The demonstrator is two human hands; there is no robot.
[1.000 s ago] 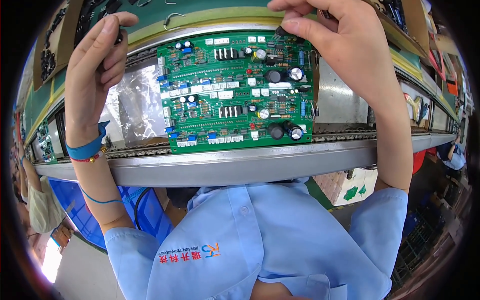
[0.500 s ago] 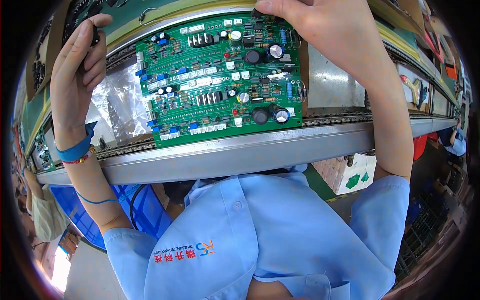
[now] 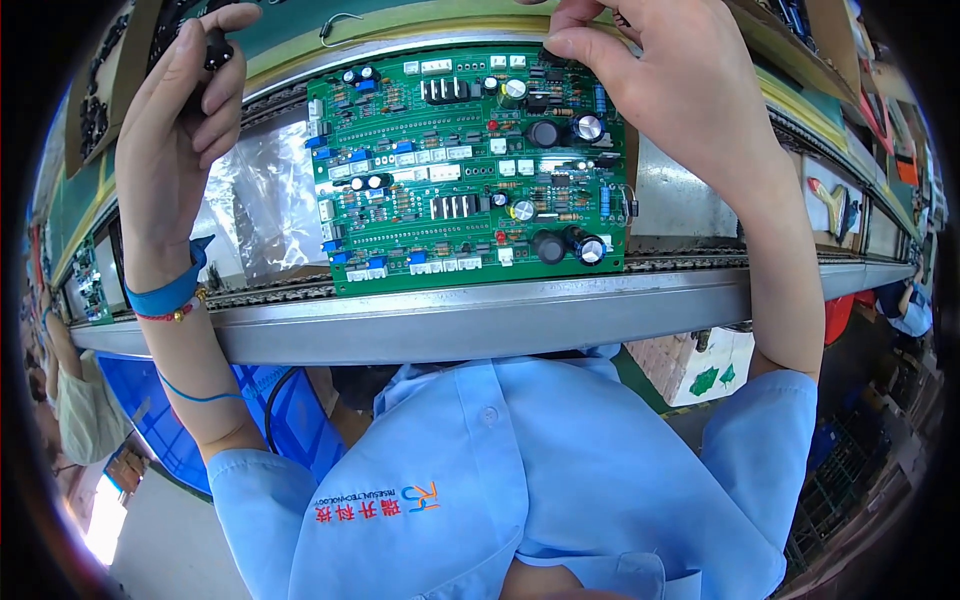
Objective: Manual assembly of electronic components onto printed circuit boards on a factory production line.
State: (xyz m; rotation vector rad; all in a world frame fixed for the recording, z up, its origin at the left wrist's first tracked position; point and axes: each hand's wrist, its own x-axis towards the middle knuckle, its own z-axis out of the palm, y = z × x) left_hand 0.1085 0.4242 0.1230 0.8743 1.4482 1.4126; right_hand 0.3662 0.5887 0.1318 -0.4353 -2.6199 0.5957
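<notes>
A green circuit board, crowded with capacitors, white connectors and resistors, lies across the conveyor rails in front of me. At its far right corner my right hand has thumb and fingers closed on a small black component, low against the board; the fingers partly hide it. My left hand is raised to the left of the board, away from it. Its curled fingers hold a small glossy black component; whether more lie in the palm is hidden.
A silver rail runs between me and the board. Clear plastic lies left of the board. Beyond the line is a bent wire. A cardboard box stands far left, a blue bin below. A co-worker's arm shows at left.
The board and nearby things appear farther right as the view shifts. My right hand's fingers are now drawn in beside the thumb at the same board corner. The left hand still holds its component.
</notes>
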